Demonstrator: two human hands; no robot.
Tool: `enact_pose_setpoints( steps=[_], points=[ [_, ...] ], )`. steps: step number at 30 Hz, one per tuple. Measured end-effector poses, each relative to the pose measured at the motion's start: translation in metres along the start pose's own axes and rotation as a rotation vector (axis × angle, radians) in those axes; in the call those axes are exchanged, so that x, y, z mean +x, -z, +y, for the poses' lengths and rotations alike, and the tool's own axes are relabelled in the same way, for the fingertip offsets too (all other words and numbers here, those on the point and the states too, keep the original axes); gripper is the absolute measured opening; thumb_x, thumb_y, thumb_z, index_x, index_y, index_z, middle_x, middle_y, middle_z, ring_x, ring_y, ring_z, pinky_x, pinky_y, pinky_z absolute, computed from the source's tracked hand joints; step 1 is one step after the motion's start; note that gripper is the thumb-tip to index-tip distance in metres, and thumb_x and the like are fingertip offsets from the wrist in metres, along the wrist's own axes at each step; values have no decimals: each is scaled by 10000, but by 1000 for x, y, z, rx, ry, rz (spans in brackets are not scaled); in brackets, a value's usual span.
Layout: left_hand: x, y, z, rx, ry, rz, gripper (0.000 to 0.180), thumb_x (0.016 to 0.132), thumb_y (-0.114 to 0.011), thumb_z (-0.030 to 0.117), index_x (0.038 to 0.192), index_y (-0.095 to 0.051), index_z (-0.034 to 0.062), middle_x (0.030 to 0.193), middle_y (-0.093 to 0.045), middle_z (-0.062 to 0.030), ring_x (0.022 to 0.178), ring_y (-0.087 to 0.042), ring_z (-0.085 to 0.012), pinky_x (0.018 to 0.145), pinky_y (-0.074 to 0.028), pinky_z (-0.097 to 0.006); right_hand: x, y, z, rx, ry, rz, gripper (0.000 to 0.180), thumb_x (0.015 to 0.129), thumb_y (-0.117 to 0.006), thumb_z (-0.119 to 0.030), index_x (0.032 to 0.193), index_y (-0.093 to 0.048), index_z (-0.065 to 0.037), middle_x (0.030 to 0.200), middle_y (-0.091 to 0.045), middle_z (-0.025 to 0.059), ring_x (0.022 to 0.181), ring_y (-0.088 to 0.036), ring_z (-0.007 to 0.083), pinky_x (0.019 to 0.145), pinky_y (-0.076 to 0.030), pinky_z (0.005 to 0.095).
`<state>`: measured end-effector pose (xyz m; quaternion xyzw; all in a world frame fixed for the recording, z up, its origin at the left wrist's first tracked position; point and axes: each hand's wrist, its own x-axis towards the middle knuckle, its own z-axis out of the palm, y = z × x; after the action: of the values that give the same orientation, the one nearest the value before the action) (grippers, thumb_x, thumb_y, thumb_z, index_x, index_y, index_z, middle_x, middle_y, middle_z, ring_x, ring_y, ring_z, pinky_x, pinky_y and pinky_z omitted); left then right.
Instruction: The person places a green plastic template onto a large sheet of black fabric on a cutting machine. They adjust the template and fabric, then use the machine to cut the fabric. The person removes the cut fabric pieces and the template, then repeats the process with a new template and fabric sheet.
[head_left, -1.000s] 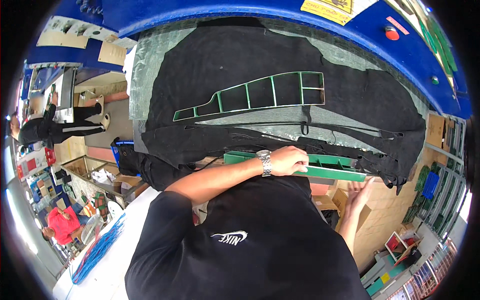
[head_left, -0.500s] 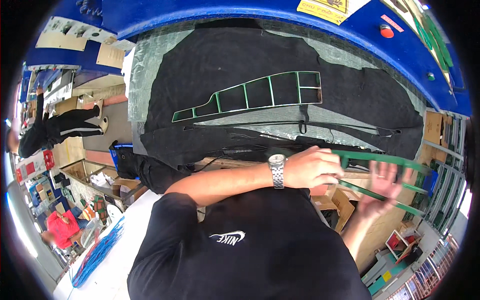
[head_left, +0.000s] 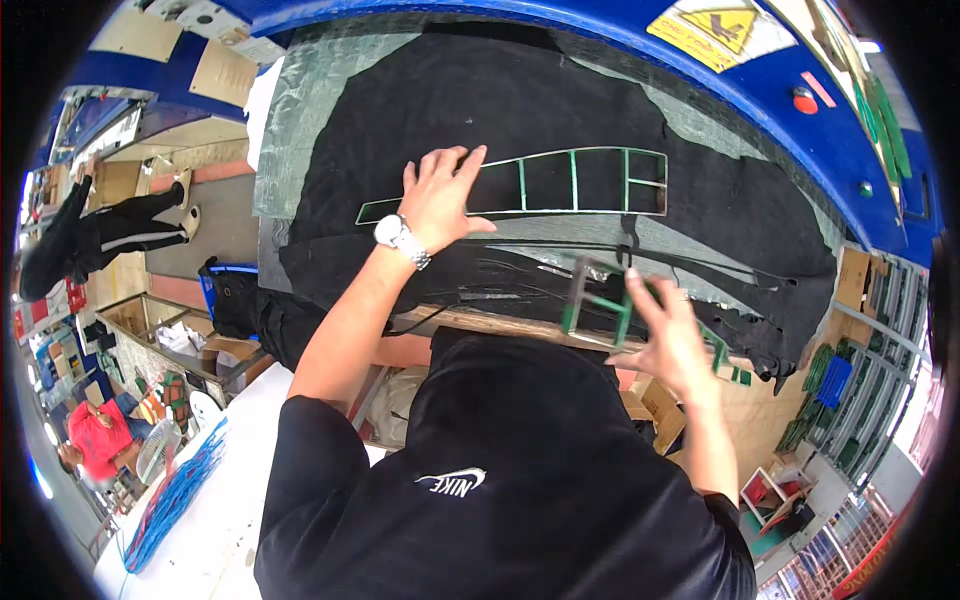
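A long, curved green-edged cutting die (head_left: 574,180) lies flat on a black leather-like sheet (head_left: 480,90), its crossbars dividing it into several compartments. My left hand (head_left: 438,203), a silver watch on its wrist, is spread over the die's narrower left part and hides some of its bars. I cannot tell whether the palm presses on it. Near the sheet's front edge, my right hand (head_left: 668,335) grips a second green cutting die (head_left: 622,325) between thumb and fingers. This one is held tilted, is blurred by motion, and passes partly behind the hand.
Beyond the sheet runs a blue machine (head_left: 560,25) with a red button (head_left: 804,99) and a yellow warning sign (head_left: 722,30). Grey racks (head_left: 890,345) with green dies stand at right. Blue strands (head_left: 175,490) lie on a white table. Two people are at left.
My left hand has let go of the second die and moved left over the one on the sheet. My right hand has brought the second die leftward to the sheet's front edge.
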<state>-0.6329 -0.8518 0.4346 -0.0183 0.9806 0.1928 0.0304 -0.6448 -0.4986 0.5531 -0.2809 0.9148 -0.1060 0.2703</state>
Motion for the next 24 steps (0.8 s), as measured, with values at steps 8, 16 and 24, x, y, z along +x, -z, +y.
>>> enact_pose_setpoints(
  steps=[8,16,24],
  points=[
    [0,-20,-1,-10,-67,83,996,686,-907,427,1549,-457,220,1379,-584,-3,1310,-505,-251,1115,-311,-678,30,-94,6,-65,117,57,1173,537,-976,-407,1564,-448,-201,1431,-476,195,1319,-470,405,1128,-380,537],
    [2,-22,-5,-82,-97,170,879,691,-908,356,1483,-559,201,1319,-663,3,1223,-579,-213,1150,-287,-601,29,-99,9,-10,133,131,1113,596,-948,-442,1557,-449,-182,1450,-459,226,1365,-439,411,1155,-339,560],
    [3,-23,-3,-83,-119,197,807,689,-902,371,1425,-619,197,1304,-671,6,1208,-586,-207,1118,-319,-514,23,-99,8,3,105,119,1092,635,-946,-387,1567,-422,-169,1501,-417,221,1426,-396,411,1222,-276,586]
  ],
)
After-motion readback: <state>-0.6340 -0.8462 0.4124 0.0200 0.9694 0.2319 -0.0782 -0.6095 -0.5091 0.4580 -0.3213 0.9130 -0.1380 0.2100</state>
